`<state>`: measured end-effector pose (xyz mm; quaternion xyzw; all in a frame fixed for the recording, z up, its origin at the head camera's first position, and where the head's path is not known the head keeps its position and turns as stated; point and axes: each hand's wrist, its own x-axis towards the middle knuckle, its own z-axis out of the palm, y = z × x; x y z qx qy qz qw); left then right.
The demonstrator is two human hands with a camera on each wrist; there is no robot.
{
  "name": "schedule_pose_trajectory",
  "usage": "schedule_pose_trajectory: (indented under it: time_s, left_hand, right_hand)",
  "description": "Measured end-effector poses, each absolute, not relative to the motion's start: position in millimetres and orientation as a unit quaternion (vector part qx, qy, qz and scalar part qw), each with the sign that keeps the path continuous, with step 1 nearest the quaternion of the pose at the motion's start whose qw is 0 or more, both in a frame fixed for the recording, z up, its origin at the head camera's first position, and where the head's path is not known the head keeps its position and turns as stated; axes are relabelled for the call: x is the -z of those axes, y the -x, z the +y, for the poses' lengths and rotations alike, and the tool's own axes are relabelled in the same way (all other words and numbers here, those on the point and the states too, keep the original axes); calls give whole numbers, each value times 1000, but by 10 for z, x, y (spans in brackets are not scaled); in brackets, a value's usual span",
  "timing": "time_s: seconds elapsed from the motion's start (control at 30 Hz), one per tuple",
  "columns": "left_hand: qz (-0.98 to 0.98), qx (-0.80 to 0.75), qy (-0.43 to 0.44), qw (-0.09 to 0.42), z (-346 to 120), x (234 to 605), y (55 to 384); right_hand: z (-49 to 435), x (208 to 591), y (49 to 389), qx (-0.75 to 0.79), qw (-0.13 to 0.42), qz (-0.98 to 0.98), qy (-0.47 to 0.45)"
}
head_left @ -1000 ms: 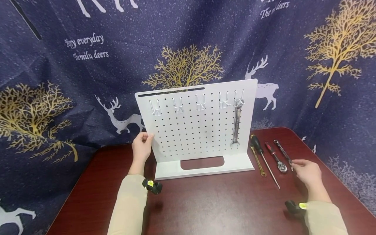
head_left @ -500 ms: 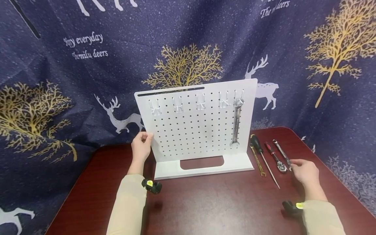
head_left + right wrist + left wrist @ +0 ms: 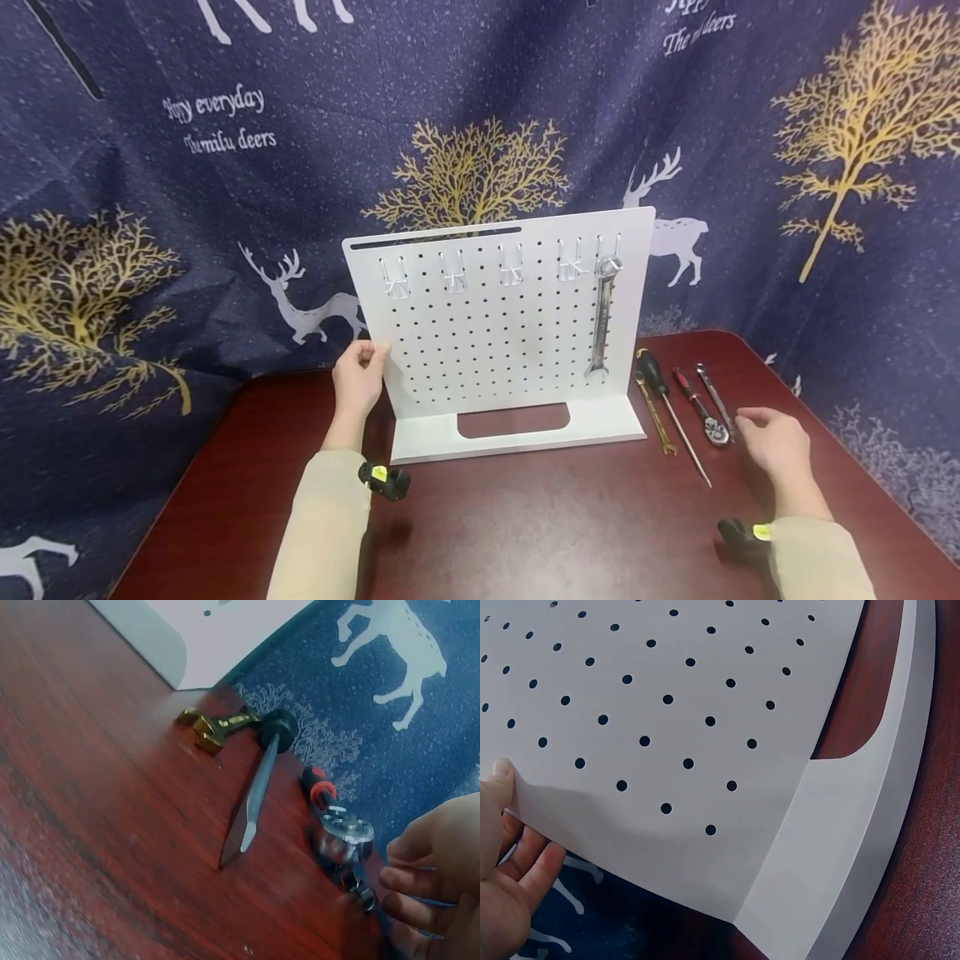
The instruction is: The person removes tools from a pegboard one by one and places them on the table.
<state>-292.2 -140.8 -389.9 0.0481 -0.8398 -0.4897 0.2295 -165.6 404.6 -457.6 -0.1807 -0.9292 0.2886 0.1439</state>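
My left hand point(image 3: 357, 379) pinches the left edge of a white pegboard point(image 3: 480, 342). In the left wrist view the thumb point(image 3: 502, 780) lies on its front face and the other fingers sit behind the edge. My right hand point(image 3: 780, 442) is over the right side of the table, its fingers loosely bent and holding nothing. Just left of those fingertips lies a slim silver wrench point(image 3: 715, 392), beside a ratchet point(image 3: 712, 427) with a red and black handle. In the right wrist view the wrench's end point(image 3: 361, 891) shows between the ratchet head and my fingers.
A black-handled screwdriver point(image 3: 652, 373) and a gold wrench point(image 3: 662, 425) lie right of the pegboard. On the board's rightmost hook hangs a silver wrench point(image 3: 602, 325); several other clear hooks point(image 3: 512, 265) run along the top. A dark printed curtain point(image 3: 300, 167) stands behind the table point(image 3: 525, 533).
My right hand has let go of the slim silver wrench's near end, which has swung left toward the ratchet. The left hand stays on the board's edge.
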Motion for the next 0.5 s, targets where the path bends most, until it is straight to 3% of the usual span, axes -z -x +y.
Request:
schedule_pose_trajectory:
  time_s: [0.5]
  left_hand:
    - [-841, 491, -48, 222, -1416, 3913, 2931]
  right_hand:
    - [3648, 4324, 1901, -330, 213, -910, 133]
